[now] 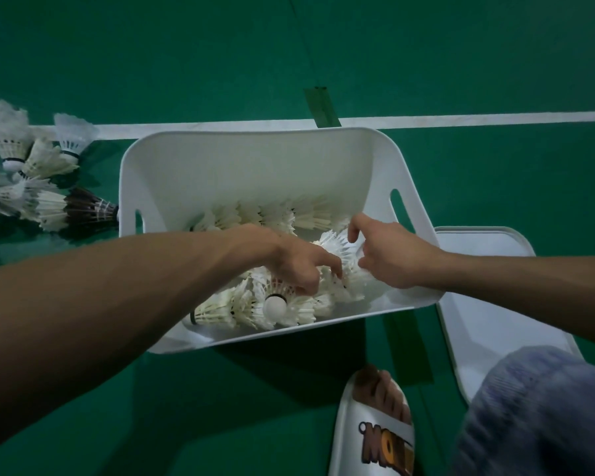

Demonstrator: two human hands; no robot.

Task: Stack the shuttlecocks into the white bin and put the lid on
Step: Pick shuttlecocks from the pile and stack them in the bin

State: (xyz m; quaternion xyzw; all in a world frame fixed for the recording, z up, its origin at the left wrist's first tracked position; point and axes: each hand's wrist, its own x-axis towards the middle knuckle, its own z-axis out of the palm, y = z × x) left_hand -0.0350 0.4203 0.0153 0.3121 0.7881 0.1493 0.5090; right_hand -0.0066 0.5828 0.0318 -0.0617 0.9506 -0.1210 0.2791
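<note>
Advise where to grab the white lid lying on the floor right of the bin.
Take the lid by its far right rim, pinching from above and the right. It lies flat and its raised rim gives a lip; the bin crowds its left edge and a knee hides the near end.
</note>
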